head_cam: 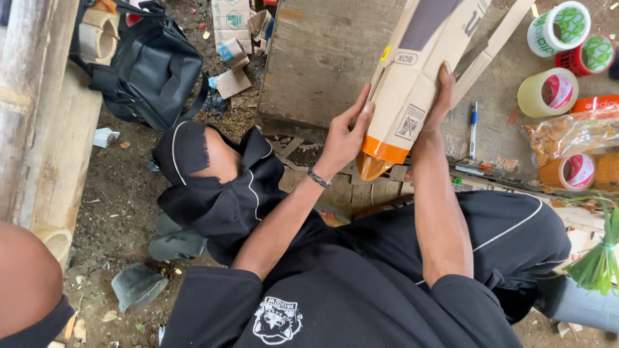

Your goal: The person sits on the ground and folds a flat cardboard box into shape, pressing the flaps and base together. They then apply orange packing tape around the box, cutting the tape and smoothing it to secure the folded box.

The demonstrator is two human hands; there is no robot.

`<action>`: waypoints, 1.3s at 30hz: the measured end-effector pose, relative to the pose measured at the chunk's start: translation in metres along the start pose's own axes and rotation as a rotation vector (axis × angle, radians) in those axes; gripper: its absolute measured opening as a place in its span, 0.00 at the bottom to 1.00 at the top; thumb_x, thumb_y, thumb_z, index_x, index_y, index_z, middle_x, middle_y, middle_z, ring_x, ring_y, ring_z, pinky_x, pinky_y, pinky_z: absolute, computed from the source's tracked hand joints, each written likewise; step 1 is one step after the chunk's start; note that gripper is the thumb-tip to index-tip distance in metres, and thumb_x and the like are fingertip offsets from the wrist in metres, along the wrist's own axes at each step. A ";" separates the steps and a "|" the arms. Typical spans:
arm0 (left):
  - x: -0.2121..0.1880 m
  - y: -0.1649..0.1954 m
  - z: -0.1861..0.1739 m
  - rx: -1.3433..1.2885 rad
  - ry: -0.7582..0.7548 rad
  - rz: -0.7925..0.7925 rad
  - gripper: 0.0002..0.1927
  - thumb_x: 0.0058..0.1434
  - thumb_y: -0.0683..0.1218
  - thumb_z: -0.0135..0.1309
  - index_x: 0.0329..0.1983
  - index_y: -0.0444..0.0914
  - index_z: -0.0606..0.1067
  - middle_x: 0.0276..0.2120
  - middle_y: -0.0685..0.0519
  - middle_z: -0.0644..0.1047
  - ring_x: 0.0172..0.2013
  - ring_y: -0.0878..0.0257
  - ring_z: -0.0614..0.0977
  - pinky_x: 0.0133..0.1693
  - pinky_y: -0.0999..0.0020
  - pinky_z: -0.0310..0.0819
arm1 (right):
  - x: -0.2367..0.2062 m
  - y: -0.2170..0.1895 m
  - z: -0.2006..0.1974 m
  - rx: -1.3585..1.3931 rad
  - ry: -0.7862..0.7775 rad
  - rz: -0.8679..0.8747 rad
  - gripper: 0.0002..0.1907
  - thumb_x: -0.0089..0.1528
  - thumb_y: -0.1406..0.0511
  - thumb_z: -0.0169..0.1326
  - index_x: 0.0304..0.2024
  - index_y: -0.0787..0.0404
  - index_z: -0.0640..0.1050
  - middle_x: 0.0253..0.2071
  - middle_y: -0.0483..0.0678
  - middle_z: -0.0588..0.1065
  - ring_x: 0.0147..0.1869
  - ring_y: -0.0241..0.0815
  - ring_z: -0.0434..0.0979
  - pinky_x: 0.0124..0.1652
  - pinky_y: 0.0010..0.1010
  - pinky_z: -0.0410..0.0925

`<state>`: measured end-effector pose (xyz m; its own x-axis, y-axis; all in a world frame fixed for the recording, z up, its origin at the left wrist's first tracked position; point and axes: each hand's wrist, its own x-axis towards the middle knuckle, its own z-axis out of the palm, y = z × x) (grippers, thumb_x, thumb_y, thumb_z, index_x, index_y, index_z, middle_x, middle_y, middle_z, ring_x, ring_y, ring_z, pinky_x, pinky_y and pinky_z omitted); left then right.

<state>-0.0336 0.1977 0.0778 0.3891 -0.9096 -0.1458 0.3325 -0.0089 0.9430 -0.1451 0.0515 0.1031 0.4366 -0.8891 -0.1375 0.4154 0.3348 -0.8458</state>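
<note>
Both hands hold one long cardboard box (412,84). The box is tan with an orange end, and it leans up and away, with its orange end low, just past the near edge of the wooden table (322,64). The top of the box runs out of the picture.

The left hand (345,135) is on the left side of the box. Its fingers are spread and pressed flat on the cardboard, and the thumb points up. A dark band sits on that wrist. The right hand (438,96) is on the right side of the box. Its fingers curl around the edge and grip it. So the box sits between the two hands, and both touch it.

On the table, just to the right of the box, lies a blue pen (474,129). Near the right edge of the table are rolls of tape (551,90), some clear and some brown, and a clear bag of snacks (567,135).

On the dirt ground to the left lies a black bag (151,71). Bits of cardboard (232,80) lie near it. Dark sandals (174,238) sit by the person's knee.
</note>
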 end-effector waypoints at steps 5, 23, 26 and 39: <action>-0.001 -0.015 -0.004 -0.070 -0.040 0.134 0.30 0.79 0.53 0.40 0.79 0.38 0.53 0.73 0.48 0.64 0.69 0.67 0.65 0.67 0.72 0.59 | -0.002 -0.008 0.012 -0.069 0.111 0.108 0.41 0.54 0.46 0.57 0.63 0.58 0.62 0.55 0.58 0.74 0.58 0.52 0.79 0.56 0.42 0.75; 0.005 -0.027 0.055 0.380 -0.102 -0.271 0.32 0.72 0.63 0.44 0.67 0.38 0.75 0.51 0.35 0.80 0.49 0.50 0.84 0.53 0.58 0.77 | 0.032 -0.109 0.029 -1.603 -0.366 -0.265 0.30 0.57 0.49 0.72 0.46 0.67 0.85 0.34 0.51 0.80 0.33 0.40 0.80 0.37 0.34 0.73; 0.003 -0.030 0.048 0.544 -0.172 -0.077 0.31 0.67 0.63 0.52 0.62 0.36 0.78 0.48 0.36 0.83 0.48 0.47 0.84 0.51 0.56 0.78 | 0.029 -0.092 0.033 -1.820 -0.421 -0.334 0.51 0.49 0.40 0.73 0.60 0.72 0.78 0.28 0.57 0.79 0.29 0.47 0.80 0.38 0.38 0.74; 0.042 0.116 -0.126 0.846 0.318 0.481 0.09 0.71 0.40 0.57 0.52 0.34 0.80 0.32 0.50 0.81 0.29 0.60 0.77 0.34 0.68 0.73 | -0.003 -0.042 0.046 -1.879 -0.461 -0.445 0.53 0.44 0.45 0.71 0.63 0.68 0.72 0.42 0.56 0.79 0.34 0.59 0.80 0.33 0.48 0.72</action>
<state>0.1299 0.2111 0.1438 0.5725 -0.7429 0.3469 -0.5858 -0.0747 0.8070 -0.1270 0.0543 0.1629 0.8228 -0.5653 0.0581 -0.5447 -0.8137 -0.2030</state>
